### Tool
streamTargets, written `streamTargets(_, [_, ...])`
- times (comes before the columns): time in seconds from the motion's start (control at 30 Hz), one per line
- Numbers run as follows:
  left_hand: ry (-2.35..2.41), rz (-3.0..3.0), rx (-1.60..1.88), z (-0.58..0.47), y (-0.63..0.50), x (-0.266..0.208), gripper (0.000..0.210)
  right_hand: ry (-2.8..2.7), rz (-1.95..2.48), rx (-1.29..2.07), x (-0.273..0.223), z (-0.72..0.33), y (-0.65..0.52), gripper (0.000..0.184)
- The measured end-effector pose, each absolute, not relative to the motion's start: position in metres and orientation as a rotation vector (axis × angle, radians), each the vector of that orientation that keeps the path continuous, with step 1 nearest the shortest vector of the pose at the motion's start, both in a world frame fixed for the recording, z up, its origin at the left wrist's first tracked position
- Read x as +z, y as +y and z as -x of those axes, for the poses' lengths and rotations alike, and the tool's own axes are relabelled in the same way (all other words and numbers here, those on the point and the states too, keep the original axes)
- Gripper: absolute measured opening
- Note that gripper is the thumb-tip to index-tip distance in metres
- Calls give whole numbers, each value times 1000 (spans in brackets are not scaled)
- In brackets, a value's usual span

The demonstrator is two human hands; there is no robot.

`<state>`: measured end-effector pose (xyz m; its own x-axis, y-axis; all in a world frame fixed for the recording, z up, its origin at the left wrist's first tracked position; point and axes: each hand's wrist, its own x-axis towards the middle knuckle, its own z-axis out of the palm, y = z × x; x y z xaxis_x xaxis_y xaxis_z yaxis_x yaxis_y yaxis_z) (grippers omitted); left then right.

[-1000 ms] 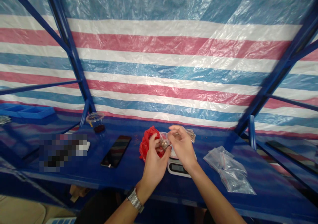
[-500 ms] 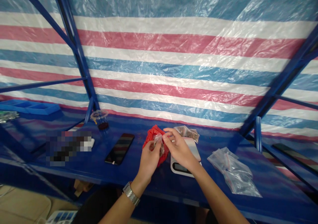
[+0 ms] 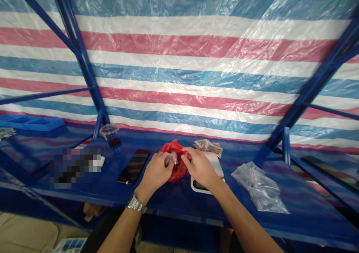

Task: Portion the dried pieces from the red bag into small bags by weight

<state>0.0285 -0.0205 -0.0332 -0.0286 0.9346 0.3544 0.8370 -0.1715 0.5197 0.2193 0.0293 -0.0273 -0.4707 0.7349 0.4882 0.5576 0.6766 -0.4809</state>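
A red plastic bag (image 3: 179, 174) stands open on the blue table, with brownish contents partly visible inside. My left hand (image 3: 157, 172), a metal watch on its wrist, is closed on a small clear plastic bag (image 3: 172, 158) at the left side of the red bag's mouth. My right hand (image 3: 200, 167) pinches the red bag's right rim between thumb and fingers. Under that hand sits a white kitchen scale (image 3: 214, 162), its display partly covered. Behind the scale lie small zip bags (image 3: 209, 146) filled with brown bits.
Flat clear zip bags (image 3: 260, 187) lie to the right. On the left are a black phone (image 3: 134, 167), a clear plastic cup (image 3: 111, 135) with dark liquid and a blue divided tray (image 3: 30, 122). Blue metal posts (image 3: 84, 69) frame a striped tarp (image 3: 196, 73) behind.
My left hand has moved left with the small clear bag, turning its back more upward. The red bag's mouth shows wider. My right hand has stayed at its right edge.
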Motion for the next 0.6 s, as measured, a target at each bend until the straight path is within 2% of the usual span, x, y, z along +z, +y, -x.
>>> streamTargets(0.1, [2013, -1993, 922, -25, -20, -27, 28, -2218, 974, 343, -25, -219, 27, 28])
streamTargets(0.3, [1848, -1710, 861, -12, -10, -37, 37, -2352, 929, 229, -31, -219, 26, 37])
streamTargets(0.6, [1737, -1541, 932, -15, -6, -35, 52, -2390, 998, 161, -30, -221, 26, 40])
